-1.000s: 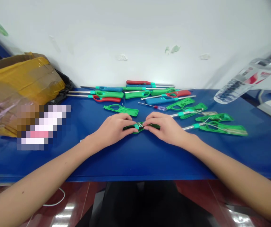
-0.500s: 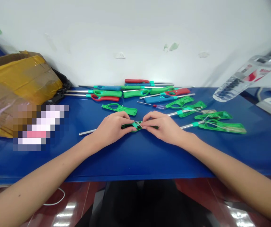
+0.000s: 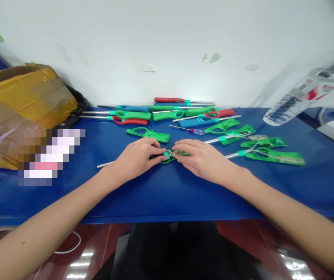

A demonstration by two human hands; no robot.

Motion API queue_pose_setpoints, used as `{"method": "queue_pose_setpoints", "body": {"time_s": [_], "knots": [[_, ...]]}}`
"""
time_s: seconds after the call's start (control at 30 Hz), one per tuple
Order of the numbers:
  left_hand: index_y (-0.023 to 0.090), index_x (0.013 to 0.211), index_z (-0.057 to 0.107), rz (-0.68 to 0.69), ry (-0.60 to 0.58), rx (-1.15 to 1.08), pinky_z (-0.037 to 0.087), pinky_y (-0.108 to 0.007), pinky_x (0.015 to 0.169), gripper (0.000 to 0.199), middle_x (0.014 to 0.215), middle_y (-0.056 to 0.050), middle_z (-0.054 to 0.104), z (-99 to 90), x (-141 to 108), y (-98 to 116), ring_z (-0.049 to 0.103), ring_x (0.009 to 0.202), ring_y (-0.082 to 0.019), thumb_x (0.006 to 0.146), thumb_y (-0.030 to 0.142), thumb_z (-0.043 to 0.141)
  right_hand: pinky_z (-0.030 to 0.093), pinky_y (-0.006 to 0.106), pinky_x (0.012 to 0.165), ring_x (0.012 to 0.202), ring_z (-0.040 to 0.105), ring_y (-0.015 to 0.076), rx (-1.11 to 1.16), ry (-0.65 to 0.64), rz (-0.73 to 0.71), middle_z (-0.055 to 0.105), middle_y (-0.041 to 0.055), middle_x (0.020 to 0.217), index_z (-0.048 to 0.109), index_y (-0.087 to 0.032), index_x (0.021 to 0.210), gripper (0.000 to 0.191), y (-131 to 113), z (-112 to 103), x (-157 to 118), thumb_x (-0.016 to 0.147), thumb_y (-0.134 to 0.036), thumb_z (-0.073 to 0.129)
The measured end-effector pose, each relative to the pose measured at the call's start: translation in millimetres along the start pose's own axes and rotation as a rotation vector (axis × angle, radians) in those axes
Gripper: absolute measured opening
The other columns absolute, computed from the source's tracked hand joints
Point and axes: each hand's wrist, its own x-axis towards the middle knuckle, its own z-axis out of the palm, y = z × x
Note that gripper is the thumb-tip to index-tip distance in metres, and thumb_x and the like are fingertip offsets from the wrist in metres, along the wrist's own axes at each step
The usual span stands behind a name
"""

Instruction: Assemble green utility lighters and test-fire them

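An opened green utility lighter (image 3: 171,158) lies on the blue table before me, its metal barrel (image 3: 105,165) pointing left under my left wrist. My left hand (image 3: 136,157) is closed on it, thumb and fingers pinching near the turquoise collar. From the other side my right hand (image 3: 204,157) grips the handle, its fingers bent over the shell by a thin pale tube; its fingertips are partly hidden. Just beyond my left hand rests a loose green half-shell (image 3: 149,134). Right of my right hand lie opened green lighters (image 3: 273,155) with barrels and inner parts showing.
Whole lighters, including a red one (image 3: 130,120) and a blue one (image 3: 199,121), line the wall. A screwdriver (image 3: 194,131) lies in front of them. A taped cardboard box (image 3: 24,116) is at left, a clear bottle (image 3: 298,95) at right. The table's front edge (image 3: 167,219) is near.
My right hand's fingers have shifted from a pinch at the pale tube to lying flatter over the handle. My left hand stays almost where it was.
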Motion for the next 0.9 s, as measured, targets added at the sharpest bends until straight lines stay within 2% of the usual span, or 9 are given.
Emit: {"method": "queue_pose_setpoints", "body": {"time_s": [0.27,0.37,0.63,0.77,0.9], "knots": [[0.026,0.116,0.072,0.055,-0.011,0.025,0.05,-0.031,0.077,0.03,0.104,-0.005,0.068,-2.9,-3.2,-5.4,0.063,0.093,-0.021,0.094,0.04,0.058,0.055,0.041,0.088,0.101,0.064,0.0258,0.068,0.05,0.09,0.069,0.013,0.112,0.069,-0.014,0.11,0.022,5.4,-3.6,-1.8,0.094,-0.021,0.056],[0.028,0.118,0.071,0.046,-0.023,0.013,0.05,-0.031,0.077,0.03,0.105,-0.005,0.068,-3.3,-4.1,-7.7,0.064,0.093,-0.021,0.094,0.04,0.058,0.055,0.04,0.086,0.097,0.065,0.0245,0.096,0.055,0.11,0.07,0.0112,0.107,0.071,-0.017,0.106,0.019,7.8,-3.8,-3.2,0.094,-0.021,0.056],[0.024,0.115,0.071,0.054,-0.019,-0.012,0.051,-0.032,0.08,0.03,0.106,-0.007,0.069,-3.3,-3.9,-7.3,0.064,0.095,-0.022,0.093,0.041,0.059,0.057,0.039,0.082,0.093,0.065,0.0227,0.303,0.055,0.171,0.071,0.0092,0.101,0.075,-0.02,0.09,0.019,3.8,-0.1,-2.7,0.093,-0.017,0.056],[0.02,0.115,0.07,0.052,-0.029,-0.01,0.05,-0.036,0.087,0.039,0.108,-0.01,0.067,-6.6,-3.5,-8.4,0.06,0.102,-0.025,0.091,0.048,0.06,0.056,0.039,0.083,0.096,0.064,0.0234,0.354,0.064,0.22,0.07,0.0098,0.101,0.074,-0.019,0.088,0.016,1.4,0.9,-2.0,0.092,-0.019,0.059],[0.018,0.105,0.069,0.033,-0.067,-0.064,0.048,-0.037,0.089,0.033,0.105,-0.009,0.066,-9.6,-1.9,-7.0,0.059,0.102,-0.025,0.089,0.047,0.064,0.053,0.043,0.091,0.102,0.062,0.0252,0.337,0.109,0.242,0.069,0.011,0.104,0.072,-0.018,0.092,0.015,0.9,0.0,0.4,0.093,-0.023,0.058]]}}
